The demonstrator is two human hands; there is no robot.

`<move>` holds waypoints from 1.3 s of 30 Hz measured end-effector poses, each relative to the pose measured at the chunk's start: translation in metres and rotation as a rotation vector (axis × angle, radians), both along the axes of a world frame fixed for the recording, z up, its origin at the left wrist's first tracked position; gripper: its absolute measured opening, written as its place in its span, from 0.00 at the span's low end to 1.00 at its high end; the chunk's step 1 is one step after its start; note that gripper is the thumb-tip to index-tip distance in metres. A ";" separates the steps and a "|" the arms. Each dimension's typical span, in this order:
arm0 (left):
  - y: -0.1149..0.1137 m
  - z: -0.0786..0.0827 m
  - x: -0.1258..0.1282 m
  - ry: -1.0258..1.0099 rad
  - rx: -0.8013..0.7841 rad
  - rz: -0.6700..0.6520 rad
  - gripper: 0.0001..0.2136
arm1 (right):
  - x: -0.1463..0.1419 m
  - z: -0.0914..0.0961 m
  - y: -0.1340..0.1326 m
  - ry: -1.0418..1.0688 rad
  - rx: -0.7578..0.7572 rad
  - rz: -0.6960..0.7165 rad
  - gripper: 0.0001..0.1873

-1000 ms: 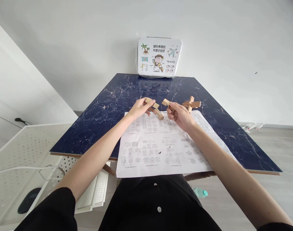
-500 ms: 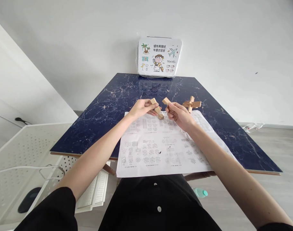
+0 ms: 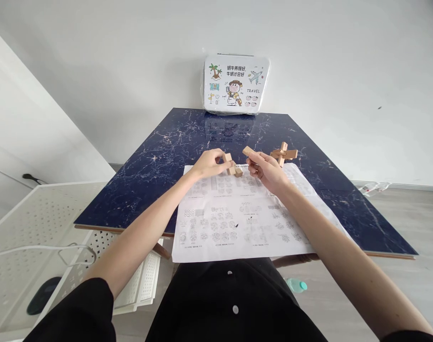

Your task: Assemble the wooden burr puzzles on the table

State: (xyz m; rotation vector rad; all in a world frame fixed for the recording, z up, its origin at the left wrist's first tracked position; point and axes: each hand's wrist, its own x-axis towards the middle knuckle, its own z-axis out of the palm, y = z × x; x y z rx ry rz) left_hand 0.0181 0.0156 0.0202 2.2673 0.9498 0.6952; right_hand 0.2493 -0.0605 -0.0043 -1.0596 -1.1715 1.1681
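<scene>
Turned since the earlier frame, the wooden blocks bunch closer at the left hand, which pinches them; whether they're joined I can't tell. At its three o'clock, the right hand pinches a pale stick. Poor seating could shed a block onto the paper sheet at six o'clock; a stray right knuckle could nudge the wooden cross at two.

Black button-front shirt, plain fabric, loose cut. Two round whitish buttons down the front, one above the other. Left sleeve: short, black, wide, ends near the elbow. Right sleeve: also black, only its edge in frame.
</scene>
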 end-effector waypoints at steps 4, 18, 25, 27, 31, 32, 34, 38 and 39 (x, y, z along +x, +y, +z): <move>0.002 -0.004 0.000 0.142 0.013 -0.057 0.14 | 0.002 -0.003 0.004 -0.023 -0.011 -0.088 0.25; -0.012 -0.017 0.021 0.191 0.297 -0.216 0.24 | 0.001 0.000 0.005 0.131 0.002 -0.174 0.28; -0.021 -0.023 0.028 0.286 0.384 -0.283 0.14 | 0.000 0.001 0.004 0.148 -0.004 -0.153 0.28; -0.021 -0.023 0.026 0.230 0.414 -0.238 0.15 | -0.001 0.001 0.004 0.145 -0.002 -0.146 0.27; -0.021 -0.024 0.022 0.255 0.410 -0.031 0.24 | -0.001 0.001 0.003 0.174 -0.006 -0.146 0.26; -0.020 -0.024 0.022 0.268 0.392 -0.002 0.25 | -0.001 0.001 0.003 0.175 -0.008 -0.143 0.26; -0.018 -0.025 0.022 0.247 0.358 0.003 0.24 | -0.001 0.001 0.003 0.164 -0.012 -0.132 0.26; -0.010 -0.028 0.024 0.045 0.341 0.035 0.25 | -0.001 0.001 0.003 0.145 0.012 -0.078 0.24; -0.008 -0.029 0.025 -0.007 0.353 0.055 0.25 | -0.001 0.001 0.002 0.148 0.020 -0.059 0.23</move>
